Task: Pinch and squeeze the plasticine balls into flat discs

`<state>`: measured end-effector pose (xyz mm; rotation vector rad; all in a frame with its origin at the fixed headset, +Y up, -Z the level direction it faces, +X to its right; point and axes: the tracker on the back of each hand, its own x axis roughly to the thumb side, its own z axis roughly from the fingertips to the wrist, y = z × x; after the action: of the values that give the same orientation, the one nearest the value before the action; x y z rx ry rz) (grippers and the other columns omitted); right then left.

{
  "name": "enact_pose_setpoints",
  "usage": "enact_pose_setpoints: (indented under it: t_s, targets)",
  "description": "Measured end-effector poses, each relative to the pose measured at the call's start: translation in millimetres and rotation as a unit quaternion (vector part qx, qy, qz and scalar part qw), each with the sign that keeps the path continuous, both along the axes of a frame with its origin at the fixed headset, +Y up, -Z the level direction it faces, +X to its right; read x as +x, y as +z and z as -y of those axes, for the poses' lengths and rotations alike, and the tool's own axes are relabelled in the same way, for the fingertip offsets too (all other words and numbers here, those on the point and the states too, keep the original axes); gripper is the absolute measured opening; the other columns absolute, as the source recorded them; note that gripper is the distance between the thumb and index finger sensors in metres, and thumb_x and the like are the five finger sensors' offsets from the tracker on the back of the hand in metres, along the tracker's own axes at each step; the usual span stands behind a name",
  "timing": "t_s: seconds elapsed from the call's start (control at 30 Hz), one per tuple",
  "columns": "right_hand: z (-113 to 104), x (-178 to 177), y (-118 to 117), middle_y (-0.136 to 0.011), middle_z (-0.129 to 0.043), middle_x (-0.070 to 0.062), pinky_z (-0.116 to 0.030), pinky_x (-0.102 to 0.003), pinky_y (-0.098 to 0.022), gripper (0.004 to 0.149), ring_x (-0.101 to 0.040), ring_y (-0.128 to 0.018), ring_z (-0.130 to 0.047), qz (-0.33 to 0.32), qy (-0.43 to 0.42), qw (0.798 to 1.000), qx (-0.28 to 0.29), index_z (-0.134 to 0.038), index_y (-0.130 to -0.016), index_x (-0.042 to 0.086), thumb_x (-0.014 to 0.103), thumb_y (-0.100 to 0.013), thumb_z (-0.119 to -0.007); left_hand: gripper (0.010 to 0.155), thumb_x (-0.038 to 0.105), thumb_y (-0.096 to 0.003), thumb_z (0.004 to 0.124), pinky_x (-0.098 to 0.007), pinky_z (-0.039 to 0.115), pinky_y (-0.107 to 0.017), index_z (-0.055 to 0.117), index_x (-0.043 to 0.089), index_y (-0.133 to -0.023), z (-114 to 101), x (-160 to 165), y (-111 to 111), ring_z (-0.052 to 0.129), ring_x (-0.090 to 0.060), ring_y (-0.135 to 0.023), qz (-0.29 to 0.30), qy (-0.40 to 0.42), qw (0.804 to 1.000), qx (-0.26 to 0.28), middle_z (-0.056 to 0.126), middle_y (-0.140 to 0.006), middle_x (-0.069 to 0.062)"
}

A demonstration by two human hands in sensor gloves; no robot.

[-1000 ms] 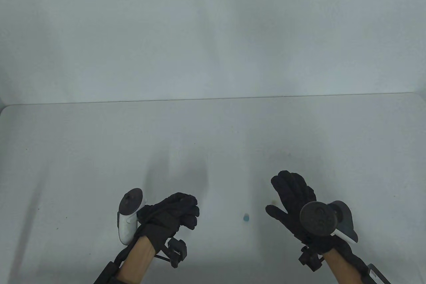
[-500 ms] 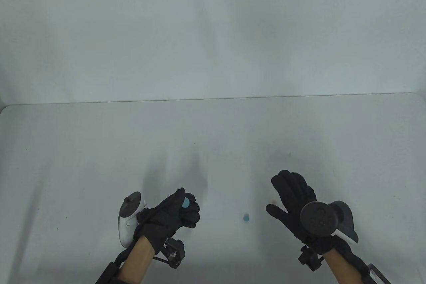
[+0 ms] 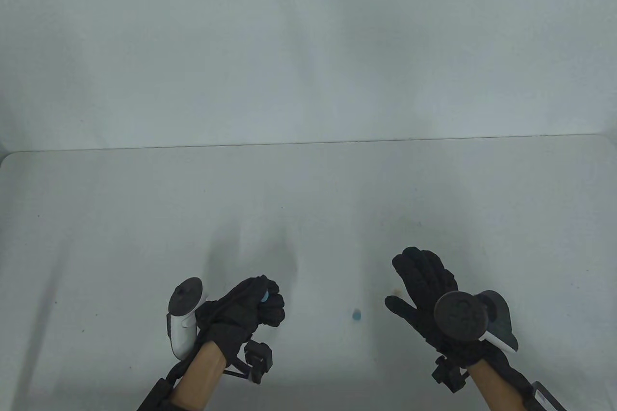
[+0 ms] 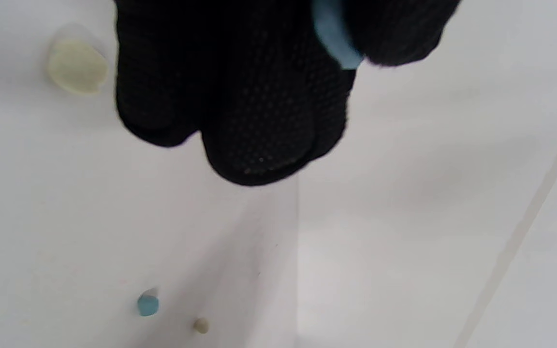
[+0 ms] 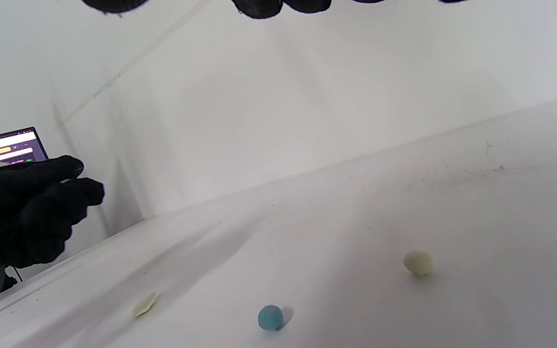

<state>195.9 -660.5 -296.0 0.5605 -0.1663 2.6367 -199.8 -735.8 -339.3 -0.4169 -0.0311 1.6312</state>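
My left hand (image 3: 268, 300) pinches a light blue plasticine piece (image 3: 264, 295) between thumb and fingers, held above the table. Only a sliver of it shows; in the left wrist view it looks like a thin flat edge (image 4: 336, 41). A small blue ball (image 3: 356, 315) lies on the table between my hands and also shows in the right wrist view (image 5: 270, 317). A cream ball (image 5: 418, 263) lies near my right hand (image 3: 402, 281), which is open, fingers spread, holding nothing. A flattened cream piece (image 5: 145, 304) lies on the table under my left hand.
The white table (image 3: 308, 199) ends at a white back wall. A laptop screen (image 5: 5, 147) shows behind my left hand in the right wrist view.
The left hand's fingers opened enough to show the blue piece half a second ago, then closed over it again and shifted slightly left. The right hand has not moved.
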Motion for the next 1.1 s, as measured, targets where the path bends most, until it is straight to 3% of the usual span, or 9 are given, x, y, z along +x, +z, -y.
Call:
enact_pose_setpoints:
  t_s: [0.03, 0.1, 0.23, 0.4, 0.5, 0.77, 0.87, 0.97, 1.1]
  targets:
    - [0.1, -0.1, -0.1, -0.122, -0.034, -0.017, -0.046, -0.074, -0.070, 0.077, -0.053, -0.110, -0.038, 0.000, 0.000, 1.000, 0.000, -0.039, -0.116, 0.013, 0.062, -0.058, -0.051, 0.071, 0.052, -0.0562, 0.060, -0.048, 0.080, -0.059, 0.062, 0.000, -0.103, 2.0, 0.0, 0.0, 0.098, -0.031, -0.068, 0.021, 0.024, 0.999, -0.007, 0.082, -0.092, -0.021]
    - [0.5, -0.2, -0.3, -0.122, -0.034, -0.017, -0.046, -0.074, -0.069, 0.077, -0.053, -0.110, -0.038, 0.000, 0.001, 1.000, -0.002, -0.039, -0.116, 0.013, 0.062, -0.058, -0.051, 0.086, 0.061, -0.0556, 0.055, -0.056, 0.069, -0.067, 0.047, -0.004, -0.111, 6.8, 0.0, -0.2, 0.082, -0.045, -0.089, 0.053, 0.060, 0.997, -0.021, 0.066, -0.106, -0.027]
    - [0.4, -0.2, -0.5, -0.122, -0.034, -0.017, -0.046, -0.074, -0.069, 0.077, -0.053, -0.109, -0.038, 0.000, 0.000, 1.000, -0.002, -0.039, -0.116, 0.013, 0.062, -0.058, -0.051, 0.081, 0.060, -0.0560, 0.057, -0.055, 0.073, -0.064, 0.054, -0.004, -0.107, 8.4, 0.2, -0.7, 0.088, -0.043, -0.084, 0.038, 0.026, 0.999, -0.020, 0.073, -0.100, -0.025]
    - [0.7, -0.4, -0.6, -0.122, -0.034, -0.017, -0.046, -0.074, -0.069, 0.077, -0.053, -0.109, -0.038, 0.001, 0.002, 1.000, -0.003, -0.039, -0.116, 0.013, 0.061, -0.058, -0.052, 0.051, 0.041, -0.0610, 0.060, -0.048, 0.081, -0.057, 0.072, 0.003, -0.094, 6.9, -0.3, -0.4, 0.102, -0.032, -0.065, 0.022, 0.008, 0.999, -0.026, 0.091, -0.081, -0.015]
    - [1.3, -0.7, -0.9, -0.122, -0.034, -0.017, -0.046, -0.074, -0.069, 0.077, -0.053, -0.109, -0.038, 0.000, 0.004, 1.000, -0.006, -0.039, -0.116, 0.013, 0.061, -0.058, -0.051, 0.045, 0.033, -0.0601, 0.062, -0.046, 0.084, -0.054, 0.075, 0.002, -0.090, 4.5, -0.7, -1.8, 0.105, -0.029, -0.060, 0.025, 0.001, 0.999, -0.021, 0.094, -0.076, -0.014]
    - [0.9, -0.5, -0.8, -0.122, -0.034, -0.017, -0.047, -0.074, -0.069, 0.077, -0.053, -0.109, -0.038, 0.001, 0.002, 1.000, -0.004, -0.039, -0.116, 0.013, 0.061, -0.058, -0.051, 0.045, 0.028, -0.0574, 0.064, -0.037, 0.092, -0.050, 0.075, -0.001, -0.089, -4.1, 4.5, -2.9, 0.112, -0.019, -0.051, 0.038, -0.018, 0.999, 0.010, 0.098, -0.067, -0.008]
    - [1.1, -0.6, -0.8, -0.122, -0.034, -0.017, -0.047, -0.074, -0.069, 0.077, -0.053, -0.109, -0.038, 0.001, 0.002, 1.000, -0.003, -0.039, -0.116, 0.013, 0.061, -0.058, -0.051, 0.049, 0.032, -0.0596, 0.060, -0.041, 0.086, -0.058, 0.070, -0.001, -0.094, 0.7, 4.2, -2.1, 0.107, -0.025, -0.063, 0.037, 0.008, 0.999, 0.001, 0.094, -0.078, -0.011]
    - [0.9, -0.3, -0.7, -0.122, -0.034, -0.017, -0.047, -0.074, -0.069, 0.077, -0.053, -0.109, -0.039, 0.001, 0.001, 1.000, -0.001, -0.039, -0.116, 0.013, 0.061, -0.058, -0.051, 0.079, 0.054, -0.0571, 0.056, -0.054, 0.070, -0.067, 0.051, -0.007, -0.107, 7.8, 4.5, -2.0, 0.089, -0.043, -0.083, 0.070, 0.069, 0.995, -0.023, 0.074, -0.098, -0.027]
    - [1.0, -0.2, -0.7, -0.122, -0.034, -0.017, -0.047, -0.074, -0.069, 0.077, -0.053, -0.109, -0.038, 0.002, 0.001, 1.000, -0.001, -0.039, -0.116, 0.013, 0.061, -0.058, -0.052, 0.077, 0.055, -0.0559, 0.061, -0.050, 0.075, -0.065, 0.057, -0.005, -0.104, 7.6, 4.1, -2.8, 0.094, -0.037, -0.079, 0.054, 0.034, 0.998, -0.013, 0.079, -0.094, -0.023]
